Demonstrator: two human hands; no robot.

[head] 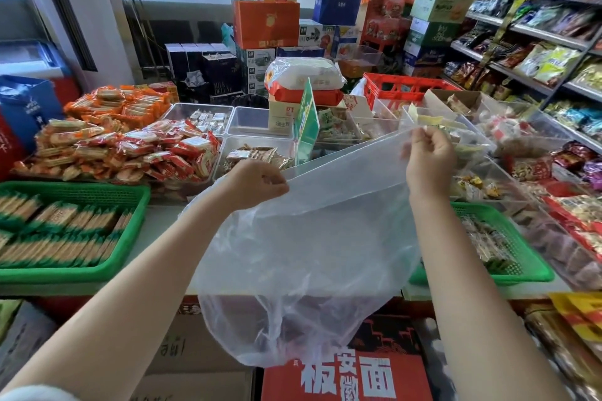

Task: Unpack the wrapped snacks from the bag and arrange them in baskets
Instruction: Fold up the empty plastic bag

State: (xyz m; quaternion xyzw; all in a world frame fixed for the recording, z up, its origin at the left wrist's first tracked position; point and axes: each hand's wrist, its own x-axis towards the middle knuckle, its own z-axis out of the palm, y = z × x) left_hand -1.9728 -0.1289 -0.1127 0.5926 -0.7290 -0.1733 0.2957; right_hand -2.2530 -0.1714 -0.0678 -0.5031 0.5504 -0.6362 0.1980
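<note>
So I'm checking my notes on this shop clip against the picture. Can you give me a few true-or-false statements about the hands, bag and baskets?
1. Both hands grip the clear plastic bag. True: left hand, right hand.
2. The bag is opaque black. False: it is see-through.
3. The left green basket holds packed snacks. True.
4. The red crate sits in front of the hands. False: it stands behind the clear bins.

Red carton [345,381] reads "板面 安徽"; dark box [221,78] reads "MILK DELUXE".
</note>
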